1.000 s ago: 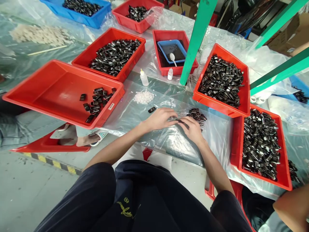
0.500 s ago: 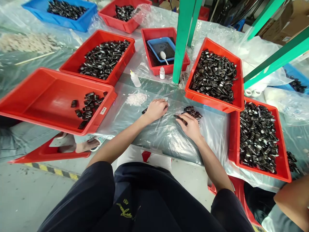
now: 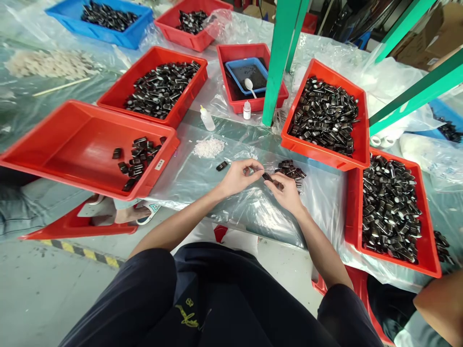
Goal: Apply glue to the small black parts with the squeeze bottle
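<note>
In the head view, my right hand (image 3: 285,192) holds a small glossy black piece (image 3: 266,177) between thumb and fingers, above the plastic-covered table. My left hand (image 3: 240,176) meets it from the left, thumb and forefinger pinched at the piece's near end; whatever is in that pinch is too small to make out. Just beyond my right hand lies a small heap of similar black pieces (image 3: 291,169). A single black piece (image 3: 222,166) rests left of my left hand. Behind that is a pile of small whitish bits (image 3: 209,147).
A red tray (image 3: 72,140) with several black pieces sits at the left. Fuller red trays (image 3: 198,89) (image 3: 365,144) stand behind and at the right. Near a green post (image 3: 273,72) are a dropper bottle (image 3: 207,118) and a small white bottle (image 3: 247,110). People sit at both sides.
My left hand has lifted off the table and moved right to the black piece in my right hand, uncovering the single piece on the table. The whole view has shifted slightly.
</note>
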A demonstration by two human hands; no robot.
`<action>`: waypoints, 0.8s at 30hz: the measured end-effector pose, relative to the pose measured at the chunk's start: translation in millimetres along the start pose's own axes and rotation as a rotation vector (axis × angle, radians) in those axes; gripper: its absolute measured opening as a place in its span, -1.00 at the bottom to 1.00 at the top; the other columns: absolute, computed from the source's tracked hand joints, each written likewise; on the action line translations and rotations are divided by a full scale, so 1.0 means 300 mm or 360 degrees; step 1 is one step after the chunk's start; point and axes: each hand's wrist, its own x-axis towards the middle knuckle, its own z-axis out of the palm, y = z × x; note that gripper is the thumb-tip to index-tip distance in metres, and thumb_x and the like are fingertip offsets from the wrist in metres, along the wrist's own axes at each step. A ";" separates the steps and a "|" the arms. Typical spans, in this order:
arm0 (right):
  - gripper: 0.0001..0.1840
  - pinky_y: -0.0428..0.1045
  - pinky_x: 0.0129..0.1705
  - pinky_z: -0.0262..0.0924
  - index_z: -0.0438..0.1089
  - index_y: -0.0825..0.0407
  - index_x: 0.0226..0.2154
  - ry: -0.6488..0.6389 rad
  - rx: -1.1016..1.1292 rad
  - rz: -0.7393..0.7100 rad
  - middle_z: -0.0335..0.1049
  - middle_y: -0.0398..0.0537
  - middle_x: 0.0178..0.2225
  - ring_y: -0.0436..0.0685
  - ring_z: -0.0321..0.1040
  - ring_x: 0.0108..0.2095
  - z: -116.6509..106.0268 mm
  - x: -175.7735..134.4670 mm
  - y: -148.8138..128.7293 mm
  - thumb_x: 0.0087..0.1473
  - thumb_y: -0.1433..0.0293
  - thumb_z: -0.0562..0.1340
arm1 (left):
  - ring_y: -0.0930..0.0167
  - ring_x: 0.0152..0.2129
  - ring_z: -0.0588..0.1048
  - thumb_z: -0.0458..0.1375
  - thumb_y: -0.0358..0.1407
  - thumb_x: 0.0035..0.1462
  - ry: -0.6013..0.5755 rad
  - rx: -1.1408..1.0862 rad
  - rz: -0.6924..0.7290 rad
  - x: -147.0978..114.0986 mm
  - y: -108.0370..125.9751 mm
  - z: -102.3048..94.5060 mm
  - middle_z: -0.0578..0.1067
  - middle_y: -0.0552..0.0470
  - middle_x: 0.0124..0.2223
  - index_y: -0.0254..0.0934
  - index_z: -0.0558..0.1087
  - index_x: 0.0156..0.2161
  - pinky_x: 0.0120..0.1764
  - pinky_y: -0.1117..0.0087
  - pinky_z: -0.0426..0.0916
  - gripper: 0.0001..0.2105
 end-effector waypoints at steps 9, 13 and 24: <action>-0.38 0.02 -0.38 0.16 0.45 -0.01 -0.41 0.0072 0.0039 0.0021 0.28 -0.12 -0.48 0.07 0.19 -0.48 -0.001 -0.004 -0.016 0.32 -0.18 0.17 | 0.44 -0.47 0.43 0.28 -0.08 0.22 0.0017 -0.0062 0.0029 -0.015 -0.003 0.015 0.68 -0.05 -0.26 -0.25 0.66 -0.22 -0.38 0.37 0.33 -0.73; -0.40 0.02 -0.39 0.17 0.46 -0.01 -0.42 0.0126 0.0021 0.0021 0.30 -0.11 -0.48 0.07 0.19 -0.49 -0.001 -0.012 -0.018 0.34 -0.15 0.17 | 0.36 -0.33 0.56 0.29 -0.11 0.25 0.0033 -0.0061 0.0102 -0.033 0.003 0.034 0.70 -0.08 -0.20 -0.25 0.68 -0.21 -0.30 0.34 0.41 -0.75; -0.61 0.06 -0.25 0.31 0.54 -0.01 -0.30 0.0245 -0.0251 0.0076 0.44 -0.04 -0.38 0.12 0.34 -0.42 -0.067 0.010 0.021 0.36 0.06 0.21 | 0.22 0.06 0.60 0.18 -0.11 0.37 -0.0092 0.0391 0.0217 -0.046 -0.008 -0.065 0.65 -0.14 0.13 -0.18 0.66 0.07 -0.08 0.28 0.52 -0.67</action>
